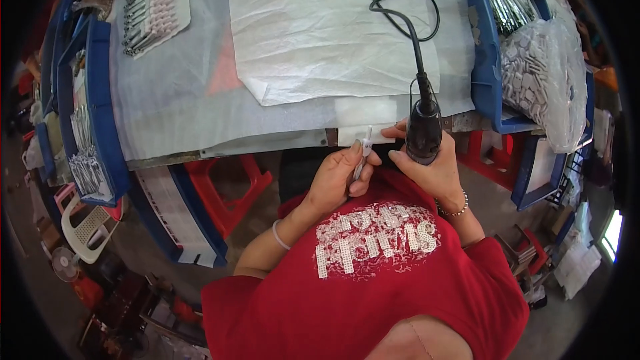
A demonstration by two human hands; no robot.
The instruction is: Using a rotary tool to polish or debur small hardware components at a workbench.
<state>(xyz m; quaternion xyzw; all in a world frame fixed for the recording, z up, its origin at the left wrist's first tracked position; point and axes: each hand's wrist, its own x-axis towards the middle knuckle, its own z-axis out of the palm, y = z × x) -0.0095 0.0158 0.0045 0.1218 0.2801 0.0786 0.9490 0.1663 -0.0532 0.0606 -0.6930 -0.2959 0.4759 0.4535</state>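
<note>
Between the thumb and fingers of my left hand (335,179) is a small white plastic part with a thin metal rod (366,149), held at the table's front edge. My right hand (440,172) is wrapped round a black corded electric screwdriver (425,127). Its index finger and thumb point toward the white part; the tool's tip is hidden from above. Just beyond my hands, a small white pad (365,112) lies over the table edge.
A large white sheet (320,33) covers the table's middle, with the black cord (417,43) looping over it. Rows of metal-and-white pieces (157,7) lie far left. Blue bins (107,107) with metal parts stand left; another blue bin (489,47) at right holds rods and a bag of white pieces (533,70).
</note>
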